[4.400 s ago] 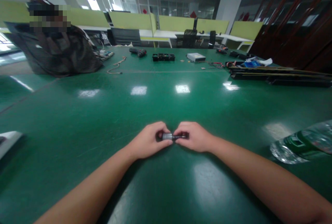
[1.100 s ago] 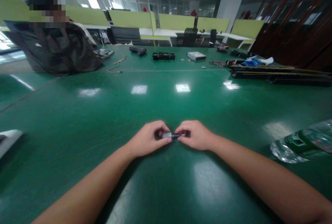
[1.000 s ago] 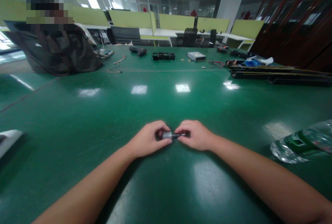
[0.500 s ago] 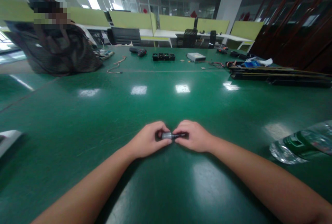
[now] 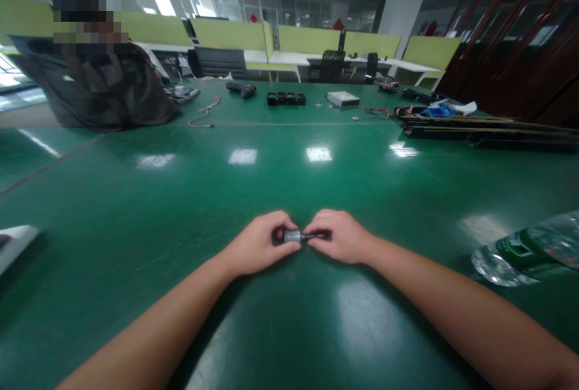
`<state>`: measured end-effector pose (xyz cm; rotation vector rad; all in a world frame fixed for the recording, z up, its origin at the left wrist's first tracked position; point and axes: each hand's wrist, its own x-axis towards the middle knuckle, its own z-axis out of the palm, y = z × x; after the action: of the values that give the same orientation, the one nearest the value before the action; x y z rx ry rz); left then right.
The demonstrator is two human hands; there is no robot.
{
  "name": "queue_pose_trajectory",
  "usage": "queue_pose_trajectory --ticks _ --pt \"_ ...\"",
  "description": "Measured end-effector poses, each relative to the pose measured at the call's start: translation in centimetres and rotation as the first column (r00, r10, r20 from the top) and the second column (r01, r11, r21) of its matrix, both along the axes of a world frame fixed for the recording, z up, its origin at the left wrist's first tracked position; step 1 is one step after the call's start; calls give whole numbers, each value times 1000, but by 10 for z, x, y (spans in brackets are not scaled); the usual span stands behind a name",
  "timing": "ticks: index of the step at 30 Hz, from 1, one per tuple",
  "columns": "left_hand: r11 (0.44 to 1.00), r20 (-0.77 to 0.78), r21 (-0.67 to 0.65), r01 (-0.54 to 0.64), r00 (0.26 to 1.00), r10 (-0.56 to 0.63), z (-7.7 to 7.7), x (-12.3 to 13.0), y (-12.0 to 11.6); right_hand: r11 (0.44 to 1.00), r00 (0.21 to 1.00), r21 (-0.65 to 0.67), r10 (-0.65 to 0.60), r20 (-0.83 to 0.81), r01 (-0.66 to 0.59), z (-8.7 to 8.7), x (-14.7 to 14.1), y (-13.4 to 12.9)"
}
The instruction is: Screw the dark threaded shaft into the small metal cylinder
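In the head view, the only one, steadiness looks to be what matters with a piece this small held from both ends. It seems best to hold both wrists low over the green table [image 5: 280,317], let the fingertips do the fine work, and keep the two ends in one straight line so that the thin part is not bent sideways. A light, even pinch should serve better than a hard squeeze, since the smooth round body could roll or slip.

The left hand [image 5: 262,245] is curled into a narrow C, thumb and forefinger closed about the thick part. The right hand [image 5: 339,236] is drawn in tighter, thumb and fingertips pinching the thin part; the fingertips of the two hands are near each other but apart.

The small piece [image 5: 292,236] lies level between the hands, just over the table's near half; whether it touches the surface I cannot tell. Its thick part is a short silver-grey cylinder with a dull shine, and a slim dark shaft runs from it toward the right palm. Finer markings are too blurred to make out. A clear bottle [image 5: 520,254] lies well apart on the right
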<state>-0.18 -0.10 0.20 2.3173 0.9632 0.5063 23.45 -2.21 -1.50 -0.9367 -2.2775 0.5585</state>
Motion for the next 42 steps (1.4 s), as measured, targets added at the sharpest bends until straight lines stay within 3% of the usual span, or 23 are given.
queue_pose_trajectory --ticks 31,42 --pt "1000 15 -4 6 1000 -6 0 0 0 997 998 43 -59 3 58 -2 7 2" --pt "1000 22 0 5 1000 -5 0 -1 0 998 998 2 -60 -12 60 0 11 2"
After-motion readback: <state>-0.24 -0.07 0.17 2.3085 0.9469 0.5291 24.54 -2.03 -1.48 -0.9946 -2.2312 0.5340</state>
